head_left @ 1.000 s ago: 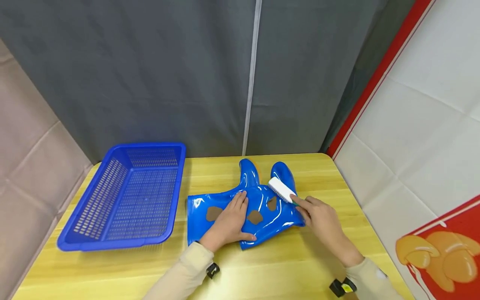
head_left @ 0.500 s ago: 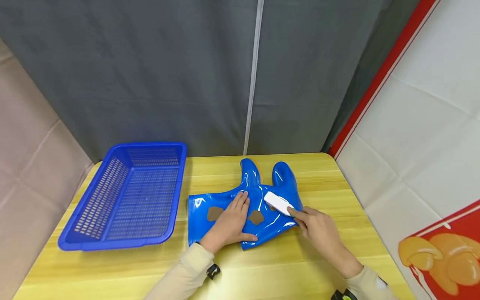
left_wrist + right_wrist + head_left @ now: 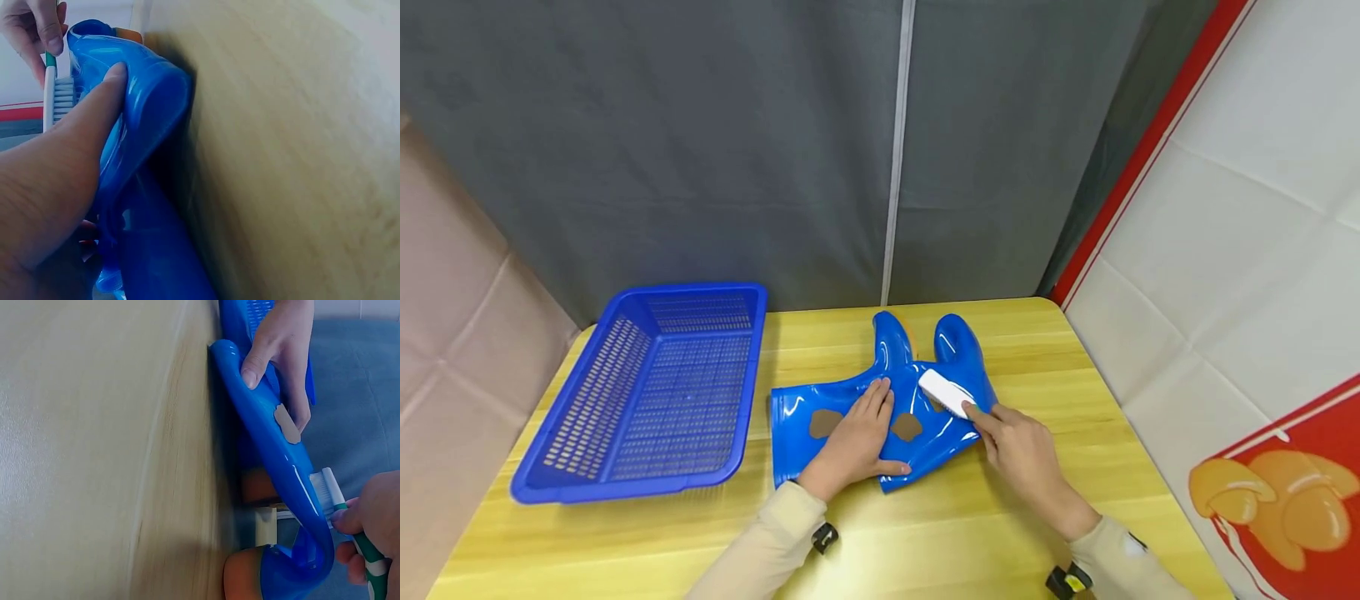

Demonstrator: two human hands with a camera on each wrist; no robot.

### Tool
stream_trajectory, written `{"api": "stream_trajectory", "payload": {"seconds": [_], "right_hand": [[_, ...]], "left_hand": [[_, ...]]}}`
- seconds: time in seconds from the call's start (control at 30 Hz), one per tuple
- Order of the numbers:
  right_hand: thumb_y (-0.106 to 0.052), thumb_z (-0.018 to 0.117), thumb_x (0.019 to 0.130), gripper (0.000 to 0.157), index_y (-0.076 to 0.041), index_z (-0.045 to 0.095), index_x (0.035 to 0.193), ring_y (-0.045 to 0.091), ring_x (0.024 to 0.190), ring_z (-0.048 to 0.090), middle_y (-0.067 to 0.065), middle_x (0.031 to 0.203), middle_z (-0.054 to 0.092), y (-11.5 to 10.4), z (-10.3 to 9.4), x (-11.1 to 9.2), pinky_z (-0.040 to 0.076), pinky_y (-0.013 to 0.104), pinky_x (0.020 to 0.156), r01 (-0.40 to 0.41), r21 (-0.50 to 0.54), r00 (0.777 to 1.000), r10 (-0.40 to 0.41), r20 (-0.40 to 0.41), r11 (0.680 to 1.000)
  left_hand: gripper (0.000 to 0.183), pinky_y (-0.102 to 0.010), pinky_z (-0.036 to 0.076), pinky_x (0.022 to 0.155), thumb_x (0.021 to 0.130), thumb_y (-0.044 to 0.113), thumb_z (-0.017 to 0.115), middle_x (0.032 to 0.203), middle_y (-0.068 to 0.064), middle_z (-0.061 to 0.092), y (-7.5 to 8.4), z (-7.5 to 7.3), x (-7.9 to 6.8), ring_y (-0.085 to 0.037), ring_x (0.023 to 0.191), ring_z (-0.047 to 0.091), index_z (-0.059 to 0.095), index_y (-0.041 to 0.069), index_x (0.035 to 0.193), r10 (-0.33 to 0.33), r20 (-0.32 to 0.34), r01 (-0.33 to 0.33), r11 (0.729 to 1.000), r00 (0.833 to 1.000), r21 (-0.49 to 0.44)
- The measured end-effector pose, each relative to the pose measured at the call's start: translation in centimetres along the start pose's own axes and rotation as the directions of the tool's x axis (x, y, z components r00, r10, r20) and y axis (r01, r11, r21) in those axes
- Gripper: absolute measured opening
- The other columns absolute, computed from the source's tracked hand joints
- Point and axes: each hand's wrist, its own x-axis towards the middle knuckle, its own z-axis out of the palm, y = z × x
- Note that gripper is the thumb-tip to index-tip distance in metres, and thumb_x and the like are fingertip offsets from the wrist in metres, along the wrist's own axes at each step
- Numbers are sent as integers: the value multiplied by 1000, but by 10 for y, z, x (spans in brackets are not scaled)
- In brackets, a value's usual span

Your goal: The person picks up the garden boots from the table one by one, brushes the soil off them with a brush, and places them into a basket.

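Two glossy blue rain boots lie overlapping on their sides: the upper boot (image 3: pixel 936 446) slants across the lower boot (image 3: pixel 793 404). Brown patches (image 3: pixel 907 427) mark their shafts. My left hand (image 3: pixel 856 437) rests on both boots with fingers straight and thumb spread near the upper boot's opening. A scrub brush (image 3: pixel 943 392) with a white head and a green-and-white handle (image 3: pixel 370 556) is gripped by my right hand (image 3: pixel 1022 450), index finger along its back. Its bristles (image 3: pixel 320 490) touch the upper boot, and the head partly covers one patch. Orange soles (image 3: pixel 244 572) show in the right wrist view.
A blue plastic mesh basket (image 3: pixel 748 400) stands left of the boots on the wooden table (image 3: pixel 955 533). Behind the table hangs a grey curtain (image 3: pixel 700 150). A white panel (image 3: pixel 1232 250) with red trim borders the right side.
The brush has moved from near the upper boot's toe leftward down onto its shaft, over a brown patch. My left hand has stayed in place on the boots.
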Motion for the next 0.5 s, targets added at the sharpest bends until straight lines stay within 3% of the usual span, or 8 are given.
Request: {"api": "stream_trajectory", "payload": {"seconds": [0.33,0.5], "right_hand": [[-10,82,79,44,-20,73,121,10,54,43,3,75,65,3,2,3,34,18,49,-8,3,1000,8,-26,1000],[-9,82,79,45,-22,73,121,12,56,45,3,75,65,8,-1,3,38,21,51,-36,-2,999,36,-14,999]], "left_hand": [[118,-45,28,123,75,77,62,166,-18,16,0,4,0,-36,155,17,24,-1,155,8,-30,-7,999,1000,46],[119,-44,26,124,75,78,61,167,-16,13,1,4,2,-34,156,14,22,1,156,-11,-9,12,998,1000,55]]}}
